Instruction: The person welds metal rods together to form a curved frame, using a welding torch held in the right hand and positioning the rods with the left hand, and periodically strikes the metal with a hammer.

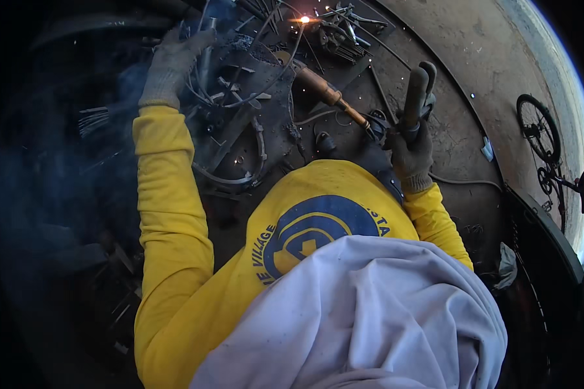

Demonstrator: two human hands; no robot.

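On the steel bench, our gloved left hand point(172, 61) presses scrap rods point(224, 81); our right hand point(412, 139) clamps the pliers point(418, 91).

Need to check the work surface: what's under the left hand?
The gloved left hand rests on a heap of bent metal rods and scrap on a dark bench. What lies directly beneath the palm is covered. The right hand grips a handle apart from it.

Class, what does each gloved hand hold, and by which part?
Right hand: electrode holder, by its handle. Left hand: rests on scrap metal; grip unclear.
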